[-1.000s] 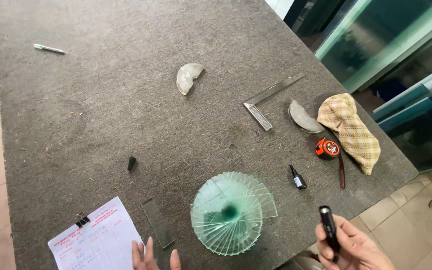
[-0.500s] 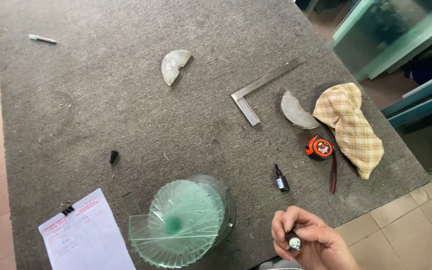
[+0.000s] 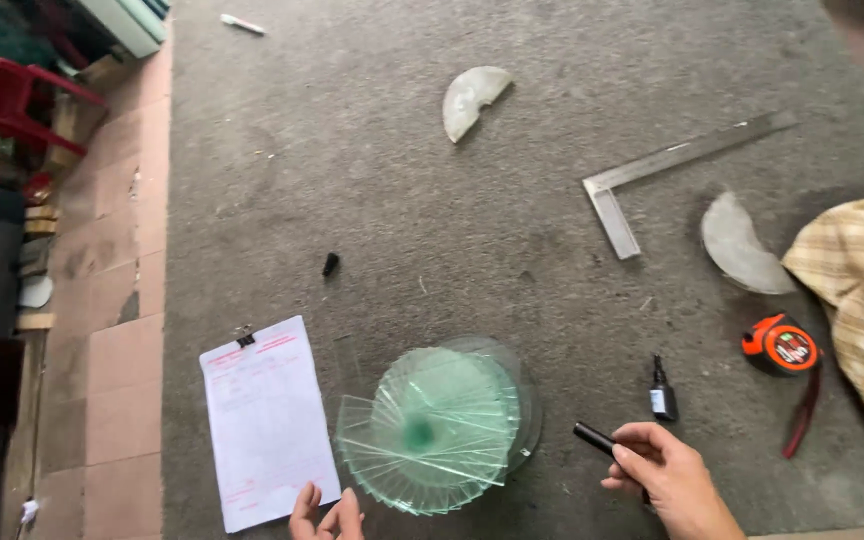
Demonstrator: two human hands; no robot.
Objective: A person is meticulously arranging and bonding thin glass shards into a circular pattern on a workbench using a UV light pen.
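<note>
1. My right hand (image 3: 667, 480) is closed around a slim black pen-shaped tool (image 3: 597, 440), its tip pointing to the fanned stack of greenish glass pieces (image 3: 432, 425).
2. My left hand (image 3: 324, 512) is open, fingertips resting beside the white paper sheet with a black clip (image 3: 264, 420).
3. The stack stands finished-looking on the grey felt table (image 3: 372, 180); two half-round glass offcuts (image 3: 472, 98) lie apart, unused.
4. A small black bottle (image 3: 662, 392) stands near my right hand.

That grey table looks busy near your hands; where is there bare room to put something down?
The widest bare stretch of the grey table lies between the white pen, the half-round glass piece and the small black cap. Another lies between the metal square and the fanned glass stack. It is crowded around the right hand, small bottle and tape measure.
</note>
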